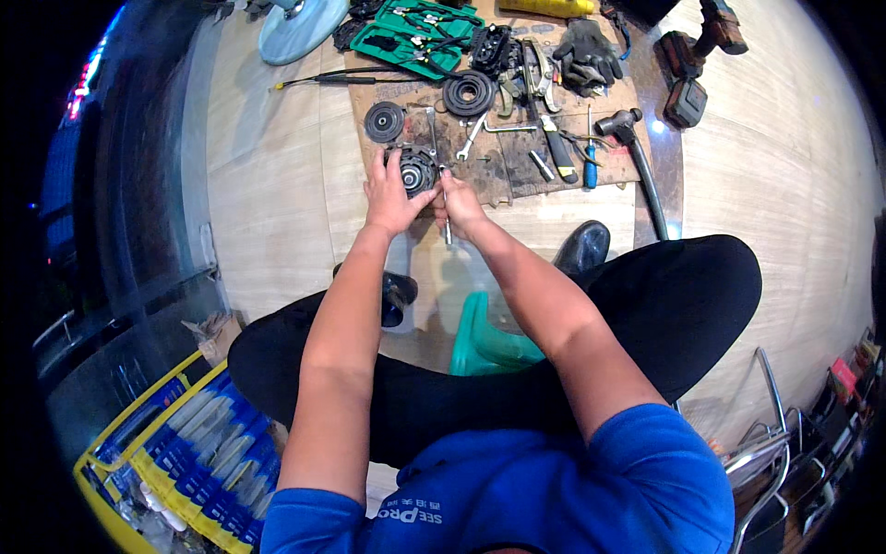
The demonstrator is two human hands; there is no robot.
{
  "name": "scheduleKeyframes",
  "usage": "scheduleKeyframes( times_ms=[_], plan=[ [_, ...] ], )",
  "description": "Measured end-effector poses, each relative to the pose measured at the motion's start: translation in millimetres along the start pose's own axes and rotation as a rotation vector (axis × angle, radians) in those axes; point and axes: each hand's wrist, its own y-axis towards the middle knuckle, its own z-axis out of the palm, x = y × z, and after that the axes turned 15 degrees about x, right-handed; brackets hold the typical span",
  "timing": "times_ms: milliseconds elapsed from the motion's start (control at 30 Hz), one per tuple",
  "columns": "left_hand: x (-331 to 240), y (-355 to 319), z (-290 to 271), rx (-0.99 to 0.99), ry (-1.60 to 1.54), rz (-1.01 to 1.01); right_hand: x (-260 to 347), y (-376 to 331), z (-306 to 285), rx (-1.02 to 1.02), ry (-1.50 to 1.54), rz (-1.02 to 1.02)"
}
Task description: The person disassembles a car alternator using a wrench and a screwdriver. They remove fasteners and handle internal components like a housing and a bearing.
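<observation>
A round dark machine part [417,174] with a ringed hub in its middle lies at the near left edge of the cardboard [517,189]. My left hand [394,198] rests on it, fingers spread over its left side and thumb along the near edge. At its right side, my right hand [459,205] is closed round a slim silver hand tool [448,233]. One end of that tool sticks out towards me; its other end meets the part's edge, and its exact kind is unclear. Beyond lie a flat dark disc [384,121] and a grooved pulley [469,93].
Spanners [471,137], a blue-handled screwdriver [590,166], a hammer [641,166], dark gloves [589,57] and a green plier case [420,39] lie around. A cordless drill [688,69] stands far right. Beneath me is a green stool [489,342]; a yellow-edged rack [175,452] stands left.
</observation>
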Motion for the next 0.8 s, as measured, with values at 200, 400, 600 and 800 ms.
scheduleKeyframes(
  times_ms=[200,400,600,800],
  plan=[
    [21,11,10,-0.175,-0.334,0.035,0,3,-2,0.000,-0.069,-0.044],
    [29,32,20,-0.275,-1.154,-0.265,-3,8,-7,-0.026,-0.042,-0.058],
    [31,39,25,-0.200,-1.151,-0.307,-18,15,-2,-0.190,-0.261,-0.168],
    [33,64,41,-0.239,-0.842,-0.441,-34,46,-20,-0.486,-0.684,-0.428]
  ],
)
